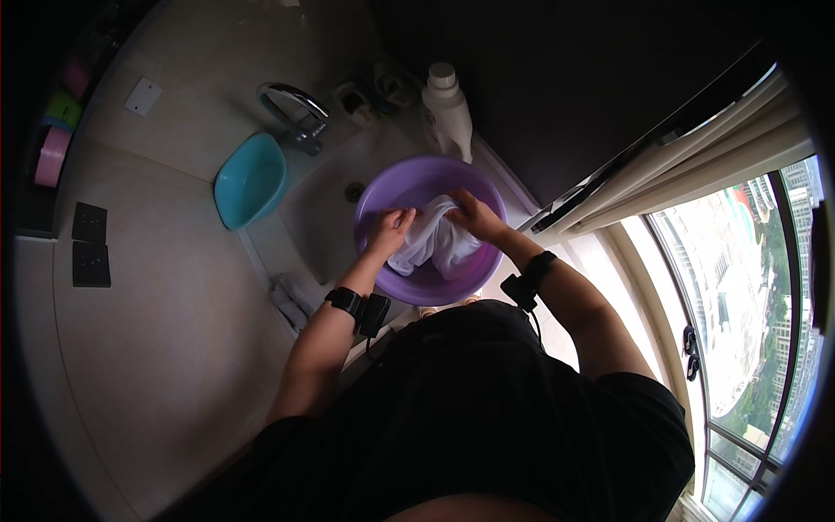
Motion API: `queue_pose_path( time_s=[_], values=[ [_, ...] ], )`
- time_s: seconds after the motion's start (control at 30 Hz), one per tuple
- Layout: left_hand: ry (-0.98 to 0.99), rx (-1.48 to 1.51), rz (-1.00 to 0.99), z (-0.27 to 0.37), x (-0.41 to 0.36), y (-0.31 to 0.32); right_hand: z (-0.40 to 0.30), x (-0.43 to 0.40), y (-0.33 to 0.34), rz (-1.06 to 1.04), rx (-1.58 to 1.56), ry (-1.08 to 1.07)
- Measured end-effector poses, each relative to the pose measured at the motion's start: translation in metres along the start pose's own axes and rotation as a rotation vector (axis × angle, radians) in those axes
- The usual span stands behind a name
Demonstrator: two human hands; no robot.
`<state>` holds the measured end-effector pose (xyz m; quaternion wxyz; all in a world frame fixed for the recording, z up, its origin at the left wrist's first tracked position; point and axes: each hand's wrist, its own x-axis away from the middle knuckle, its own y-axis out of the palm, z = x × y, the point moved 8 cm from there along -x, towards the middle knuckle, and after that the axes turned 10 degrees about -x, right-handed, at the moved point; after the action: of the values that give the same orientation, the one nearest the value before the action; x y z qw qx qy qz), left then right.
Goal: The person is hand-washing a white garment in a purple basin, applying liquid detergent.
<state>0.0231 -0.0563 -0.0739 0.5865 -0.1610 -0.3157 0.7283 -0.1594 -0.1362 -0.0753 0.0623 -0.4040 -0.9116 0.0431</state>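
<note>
A round purple plastic basin [432,293] rests over the right part of the sink, and a bunched white cloth [436,243] lies in it. My right hand [471,215] grips the upper part of the cloth, lifting a fold. On the left side of the basin, my left hand [391,232] is beside the cloth with its fingers curled; whether it pinches the cloth's edge cannot be told. Both forearms wear black straps with small black devices.
Left of the basin lies the sink bowl [319,225] with its drain, a chrome faucet [293,107] behind. A turquoise plastic basin [251,181] leans by the wall. A white capped bottle [447,111] stands behind the purple basin. Grey cloth [291,302] lies at the counter's left edge.
</note>
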Motion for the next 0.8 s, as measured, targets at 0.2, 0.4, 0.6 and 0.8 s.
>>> queue_pose_path(
  time_s=[0.2, 0.4, 0.6, 0.8],
  values=[
    [0.537, -0.427, 0.185, 0.06, 0.024, -0.006, -0.018, 0.003, 0.005, -0.025, -0.051, 0.012],
    [0.076, 0.196, -0.064, 0.02, 0.003, -0.005, -0.001, 0.003, 0.001, 0.035, -0.059, 0.203],
    [-0.118, 0.318, -0.015, 0.01, -0.001, 0.004, -0.007, -0.004, 0.007, 0.062, 0.069, 0.229],
    [-0.2, 0.568, 0.063, 0.0, -0.005, 0.015, -0.009, -0.005, 0.009, 0.084, 0.104, 0.173]
  ],
)
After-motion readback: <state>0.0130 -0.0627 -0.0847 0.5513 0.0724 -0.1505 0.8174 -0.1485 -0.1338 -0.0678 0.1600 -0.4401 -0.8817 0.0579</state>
